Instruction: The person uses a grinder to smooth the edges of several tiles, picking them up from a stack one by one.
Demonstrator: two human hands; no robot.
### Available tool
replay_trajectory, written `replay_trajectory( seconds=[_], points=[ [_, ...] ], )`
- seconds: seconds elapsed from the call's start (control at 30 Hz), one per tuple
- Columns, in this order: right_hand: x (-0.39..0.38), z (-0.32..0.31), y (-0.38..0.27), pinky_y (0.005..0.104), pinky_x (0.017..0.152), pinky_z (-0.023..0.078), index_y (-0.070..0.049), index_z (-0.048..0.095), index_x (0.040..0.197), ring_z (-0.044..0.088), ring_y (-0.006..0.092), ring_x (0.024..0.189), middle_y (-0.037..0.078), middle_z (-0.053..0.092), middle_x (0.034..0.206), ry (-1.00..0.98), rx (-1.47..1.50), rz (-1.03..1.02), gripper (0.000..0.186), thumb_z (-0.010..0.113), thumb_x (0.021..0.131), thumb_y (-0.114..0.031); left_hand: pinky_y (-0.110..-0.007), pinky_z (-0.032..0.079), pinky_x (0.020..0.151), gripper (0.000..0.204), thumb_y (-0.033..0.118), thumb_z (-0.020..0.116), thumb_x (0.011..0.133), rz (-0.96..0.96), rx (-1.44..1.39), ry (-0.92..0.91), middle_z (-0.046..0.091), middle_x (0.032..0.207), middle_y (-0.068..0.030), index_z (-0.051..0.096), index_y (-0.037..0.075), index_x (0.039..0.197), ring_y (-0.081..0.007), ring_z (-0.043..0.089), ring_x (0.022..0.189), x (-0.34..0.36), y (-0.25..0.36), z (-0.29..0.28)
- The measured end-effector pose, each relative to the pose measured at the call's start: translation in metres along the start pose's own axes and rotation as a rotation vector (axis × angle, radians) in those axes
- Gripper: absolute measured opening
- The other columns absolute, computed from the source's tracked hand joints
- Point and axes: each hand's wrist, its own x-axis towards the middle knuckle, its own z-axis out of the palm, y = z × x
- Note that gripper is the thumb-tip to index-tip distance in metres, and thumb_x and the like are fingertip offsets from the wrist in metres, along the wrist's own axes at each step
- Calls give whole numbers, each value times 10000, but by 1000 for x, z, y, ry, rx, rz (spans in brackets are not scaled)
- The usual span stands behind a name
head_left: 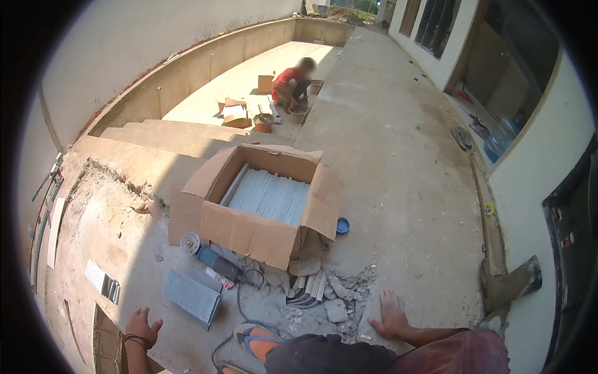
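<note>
My left hand (144,328) hovers at the lower left with its fingers apart and nothing in it, a cord round the wrist. Nearest to it lies a grey slab-like stack of tiles (192,295). My right hand (391,316) rests palm down on the concrete, fingers spread, beside a heap of broken rubble (339,305). A blue angle grinder (218,262) with a round disc lies between the slab and an open cardboard box (249,235). Inside the box, thin pale tiles (268,194) stand on edge in a tight row.
A co-worker in a red shirt (288,81) crouches in the sunken area, near buckets and opened cartons (235,112). Steps (168,134) lead down there. A black cable (240,305) curls by my sandalled foot (258,344). A blue cap (342,225) and a pipe (520,280) lie rightward.
</note>
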Motion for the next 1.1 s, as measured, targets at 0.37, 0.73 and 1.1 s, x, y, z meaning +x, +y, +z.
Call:
replay_trajectory(
  seconds=[0.37,0.73,1.1],
  points=[
    [-15,2,11,637,1291,131,88,264,1626,185,450,1616,311,275,1697,170,-98,-97,1058,557,978,-695,-489,526,1077,603,355,779,940,47,-106,258,685,1324,-286,617,6,1405,-432,647,1259,-15,19,-59],
    [-9,2,11,644,1263,192,45,289,1618,263,454,1583,293,314,1671,225,-91,-121,989,528,976,-668,-424,513,1134,758,538,820,867,-146,-35,-290,699,1384,-223,666,25,1403,-361,650,1324,-33,-7,44],
    [-11,3,12,604,1300,133,45,243,1644,195,445,1616,285,248,1714,162,-78,-83,958,529,991,-595,-440,508,1140,685,500,806,896,-72,-23,-223,683,1405,-226,678,55,1401,-374,634,1339,-20,25,33]
  ],
)
